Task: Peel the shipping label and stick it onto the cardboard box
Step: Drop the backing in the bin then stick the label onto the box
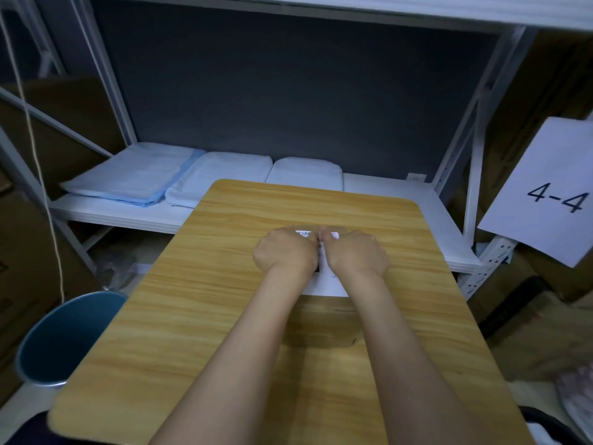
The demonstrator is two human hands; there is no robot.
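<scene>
A white shipping label [330, 282] with black print lies on top of a brown cardboard box [321, 326] in the middle of the wooden table [208, 300]. Only the box's near side shows between my forearms. My left hand [285, 255] and my right hand [356, 255] rest side by side on the label. Their fingertips meet at its far edge and are curled onto it. The hands hide most of the label and the box top.
A blue bin [64, 335] stands on the floor left of the table. Folded white and blue towels [134, 175] lie on the white shelf [401, 200] behind. A paper sheet marked 4-4 [552, 194] hangs at the right. Cardboard boxes stand on both sides.
</scene>
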